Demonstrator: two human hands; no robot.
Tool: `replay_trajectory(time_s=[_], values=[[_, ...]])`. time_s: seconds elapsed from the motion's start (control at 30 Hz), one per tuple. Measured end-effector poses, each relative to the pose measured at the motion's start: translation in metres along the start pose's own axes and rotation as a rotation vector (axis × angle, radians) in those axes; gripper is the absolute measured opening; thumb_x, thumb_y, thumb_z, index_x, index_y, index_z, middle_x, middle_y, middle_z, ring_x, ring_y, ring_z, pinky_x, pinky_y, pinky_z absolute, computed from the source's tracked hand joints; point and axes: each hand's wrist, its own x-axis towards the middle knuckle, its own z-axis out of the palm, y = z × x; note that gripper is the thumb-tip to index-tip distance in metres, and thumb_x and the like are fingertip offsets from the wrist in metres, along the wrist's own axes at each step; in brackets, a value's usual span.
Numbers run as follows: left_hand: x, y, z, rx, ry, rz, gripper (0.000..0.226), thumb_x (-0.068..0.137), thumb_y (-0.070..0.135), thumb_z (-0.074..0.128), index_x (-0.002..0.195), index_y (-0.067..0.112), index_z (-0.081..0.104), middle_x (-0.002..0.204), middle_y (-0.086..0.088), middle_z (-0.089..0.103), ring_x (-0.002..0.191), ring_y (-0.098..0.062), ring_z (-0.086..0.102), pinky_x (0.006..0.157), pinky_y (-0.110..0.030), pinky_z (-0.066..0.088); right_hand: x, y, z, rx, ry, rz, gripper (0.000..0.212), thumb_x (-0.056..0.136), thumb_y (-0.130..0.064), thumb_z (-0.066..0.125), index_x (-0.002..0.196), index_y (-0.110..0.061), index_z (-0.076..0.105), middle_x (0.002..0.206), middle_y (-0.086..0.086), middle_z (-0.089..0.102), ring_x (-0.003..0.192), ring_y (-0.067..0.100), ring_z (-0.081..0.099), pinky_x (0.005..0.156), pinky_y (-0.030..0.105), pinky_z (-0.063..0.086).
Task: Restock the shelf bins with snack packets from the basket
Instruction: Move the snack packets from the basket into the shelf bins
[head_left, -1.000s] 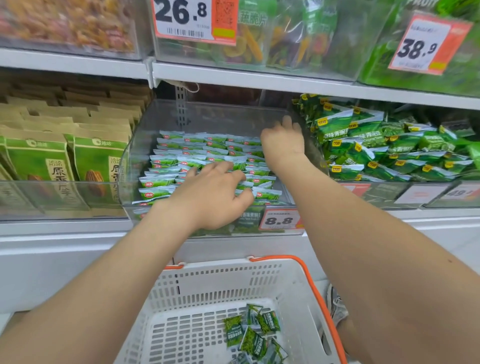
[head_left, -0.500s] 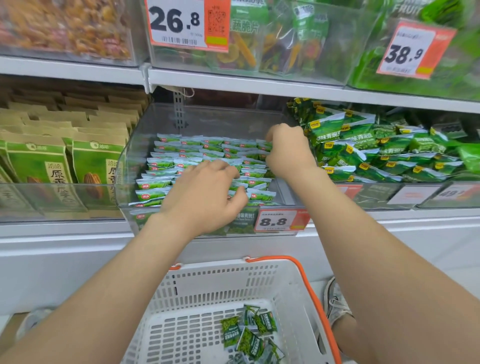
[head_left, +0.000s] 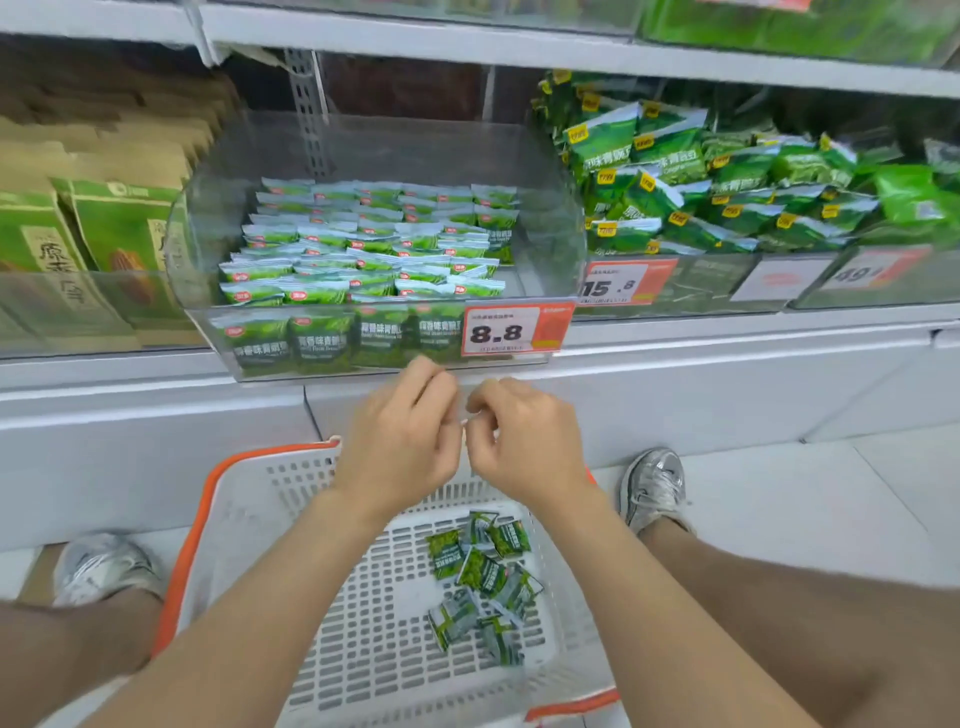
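Both hands have come out of the bin (head_left: 550, 218) and dropped: left hand (head_left: 400, 441) and right hand (head_left: 524, 447) hover close together over the basket (head_left: 189, 525), fingers loosely curled, nothing visibly held. Next up, judging by the layout: scoop several loose packets (head_left: 483, 571) off the basket bottom, right side, and lay them flat on the rows in the clear bin, gap along its right wall. White shelf ledge (head_left: 675, 374) under the bin, pale tiled floor (head_left: 831, 519) beyond.
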Motion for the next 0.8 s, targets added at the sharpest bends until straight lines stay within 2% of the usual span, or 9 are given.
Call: replay_trajectory(time_s=[0.13, 0.3, 0.4, 0.47, 0.5, 0.57, 0.63, 0.7, 0.8], values=[[-0.054, -0.015, 0.043, -0.012, -0.435, -0.146, 0.010, 0.085, 0.025, 0.045, 0.092, 0.023, 0.052, 0.089, 0.007, 0.052, 0.059, -0.023, 0.051, 0.045, -0.035, 0.043, -0.033, 0.028, 0.019, -0.075, -0.542, 0.113, 0.026, 0.087, -0.028, 0.047, 0.099, -0.025, 0.071, 0.092, 0.000, 0.073, 0.085, 0.028, 0.069, 0.069, 0.038, 0.056], [-0.105, -0.030, 0.094, -0.067, -0.896, -0.484, 0.013, 0.095, 0.023, 0.053, 0.098, 0.028, 0.065, 0.099, 0.010, 0.066, 0.091, -0.017, 0.064, 0.078, -0.037, 0.056, -0.068, 0.045, 0.047, -0.155, -0.906, 0.189, 0.019, 0.094, -0.023, 0.056, 0.107, -0.018, 0.068, 0.102, 0.008, 0.068, 0.091, 0.031, 0.065, 0.070, 0.034, 0.047], [-0.134, -0.041, 0.125, -0.158, -1.013, -0.653, 0.014, 0.098, 0.016, 0.053, 0.090, 0.018, 0.065, 0.091, -0.001, 0.066, 0.085, -0.023, 0.062, 0.075, -0.033, 0.050, -0.085, 0.051, 0.060, -0.173, -0.998, 0.211, 0.015, 0.100, -0.021, 0.051, 0.103, -0.016, 0.064, 0.097, 0.008, 0.060, 0.081, 0.029, 0.057, 0.068, 0.034, 0.040], [-0.149, -0.045, 0.141, -0.182, -1.116, -0.709, 0.008, 0.098, 0.012, 0.055, 0.093, 0.017, 0.058, 0.097, -0.010, 0.061, 0.084, -0.022, 0.054, 0.074, -0.033, 0.042, -0.094, 0.055, 0.065, -0.181, -1.046, 0.224, 0.011, 0.098, -0.016, 0.049, 0.094, -0.014, 0.058, 0.086, 0.005, 0.052, 0.072, 0.025, 0.052, 0.063, 0.033, 0.038], [-0.154, -0.046, 0.149, -0.182, -1.154, -0.721, 0.007, 0.099, 0.011, 0.056, 0.102, 0.016, 0.060, 0.110, -0.014, 0.064, 0.090, -0.023, 0.054, 0.078, -0.035, 0.042, -0.099, 0.058, 0.066, -0.179, -1.075, 0.241, 0.009, 0.096, -0.014, 0.049, 0.091, -0.013, 0.056, 0.081, 0.004, 0.049, 0.066, 0.022, 0.048, 0.062, 0.032, 0.037], [-0.162, -0.049, 0.164, -0.179, -1.184, -0.730, 0.031, 0.099, 0.008, 0.057, 0.130, 0.014, 0.060, 0.141, -0.014, 0.057, 0.116, -0.029, 0.058, 0.091, -0.038, 0.045, -0.108, 0.063, 0.069, -0.183, -1.129, 0.274, 0.008, 0.092, -0.013, 0.052, 0.087, -0.012, 0.059, 0.077, 0.004, 0.051, 0.061, 0.019, 0.045, 0.060, 0.032, 0.039], [-0.165, -0.048, 0.175, -0.155, -1.224, -0.698, 0.059, 0.099, 0.007, 0.058, 0.155, 0.018, 0.043, 0.158, -0.010, 0.043, 0.138, -0.033, 0.048, 0.108, -0.045, 0.045, -0.115, 0.067, 0.073, -0.178, -1.161, 0.298, 0.007, 0.089, -0.013, 0.055, 0.083, -0.012, 0.059, 0.073, 0.004, 0.053, 0.062, 0.024, 0.052, 0.060, 0.032, 0.042], [-0.168, -0.045, 0.183, -0.096, -1.249, -0.640, 0.068, 0.099, 0.007, 0.059, 0.159, 0.025, 0.035, 0.156, -0.010, 0.040, 0.136, -0.036, 0.047, 0.106, -0.049, 0.046, -0.119, 0.069, 0.077, -0.152, -1.172, 0.326, 0.009, 0.087, -0.012, 0.056, 0.079, -0.011, 0.058, 0.071, 0.005, 0.054, 0.068, 0.029, 0.058, 0.061, 0.032, 0.045], [-0.178, -0.041, 0.188, -0.038, -1.226, -0.627, 0.063, 0.098, 0.005, 0.063, 0.154, 0.025, 0.041, 0.143, -0.013, 0.042, 0.119, -0.037, 0.056, 0.093, -0.044, 0.050, -0.120, 0.073, 0.083, -0.135, -1.171, 0.334, 0.011, 0.087, -0.012, 0.055, 0.076, -0.013, 0.055, 0.071, 0.005, 0.056, 0.071, 0.029, 0.061, 0.063, 0.035, 0.053]])
